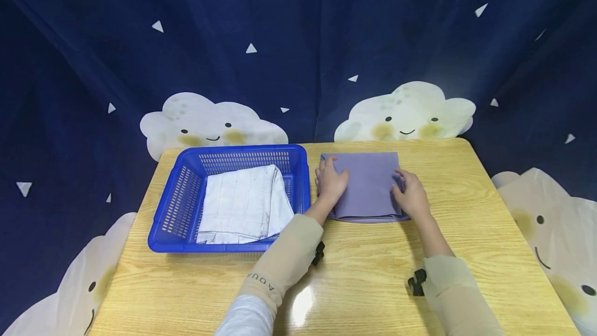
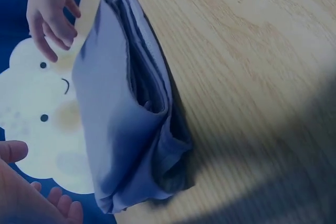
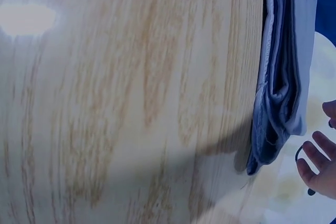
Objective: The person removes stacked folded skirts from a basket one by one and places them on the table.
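Note:
A folded purple cloth [image 1: 368,185] lies in a flat rectangle on the table, its stacked layers showing along the near edge. At its left side is my left hand [image 1: 331,179], fingers spread and loosely bent, overlapping the cloth's edge in the head view. By the opposite side, my right hand [image 1: 411,194] has its thumb and fingers parted beside the cloth's right edge. The left wrist view shows the cloth [image 2: 123,108] end-on, with thick folds, and the left hand [image 2: 31,192] just off it. In the right wrist view the right hand [image 3: 320,161] stands apart from the cloth's corner.
A blue plastic basket [image 1: 160,240] with slotted walls stands left of the cloth, close to my left forearm. Inside it lies a folded white cloth [image 1: 238,204]. The wooden table [image 1: 364,284] ends at a dark blue curtain [image 1: 298,40] printed with clouds.

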Available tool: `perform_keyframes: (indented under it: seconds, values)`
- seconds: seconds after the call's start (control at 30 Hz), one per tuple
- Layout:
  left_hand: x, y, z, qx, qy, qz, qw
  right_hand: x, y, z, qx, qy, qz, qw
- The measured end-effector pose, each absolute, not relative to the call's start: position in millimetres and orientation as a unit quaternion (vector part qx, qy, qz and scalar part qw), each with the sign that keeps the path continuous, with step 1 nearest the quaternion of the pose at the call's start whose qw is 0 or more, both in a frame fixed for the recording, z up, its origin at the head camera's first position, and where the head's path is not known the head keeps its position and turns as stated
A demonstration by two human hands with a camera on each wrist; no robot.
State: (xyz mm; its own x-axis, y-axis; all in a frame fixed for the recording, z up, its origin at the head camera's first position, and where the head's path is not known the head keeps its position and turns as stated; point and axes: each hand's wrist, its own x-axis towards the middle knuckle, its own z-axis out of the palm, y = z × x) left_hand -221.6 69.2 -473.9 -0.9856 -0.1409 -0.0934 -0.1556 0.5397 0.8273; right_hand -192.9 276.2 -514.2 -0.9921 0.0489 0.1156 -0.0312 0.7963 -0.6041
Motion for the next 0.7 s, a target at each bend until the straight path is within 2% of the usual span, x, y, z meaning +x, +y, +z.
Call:
perform_keyframes:
  seconds: [0.43, 0.7]
  values:
    - [-209, 50, -454, -0.034, 0.851, 0.525, 0.001, -192, 258, -506, 0.031, -0.937, 0.338, 0.088]
    - [-200, 38, -454, -0.002, 0.827, 0.562, -0.009, -194, 244, -501, 0.068, -0.925, 0.357, 0.112]
